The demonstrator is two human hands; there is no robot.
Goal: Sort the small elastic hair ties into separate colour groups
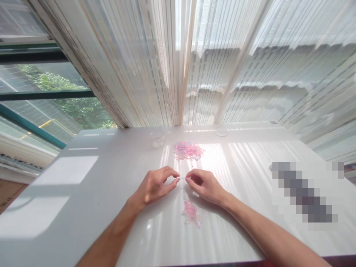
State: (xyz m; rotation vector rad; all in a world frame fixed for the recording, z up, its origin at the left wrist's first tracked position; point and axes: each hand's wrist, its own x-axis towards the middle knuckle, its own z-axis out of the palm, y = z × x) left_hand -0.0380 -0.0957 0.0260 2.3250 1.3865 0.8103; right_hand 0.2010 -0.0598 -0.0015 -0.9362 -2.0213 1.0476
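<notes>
My left hand [155, 184] and my right hand [204, 185] meet above the middle of a white table [83, 193]. Both are closed in a pinch, and a thin pale elastic band [182, 178] is stretched between their fingertips. A heap of small pink and pastel elastic bands [188, 150] lies just beyond the hands. A smaller pink cluster of bands [191, 213] lies on the table just below the hands, between my forearms.
A small clear glass cup [158, 140] and a clear lid or dish [221, 132] stand near the table's far edge. Sheer white curtains [222, 66] hang behind; a window with greenery shows at left. A blurred-out patch [304, 194] lies on the right.
</notes>
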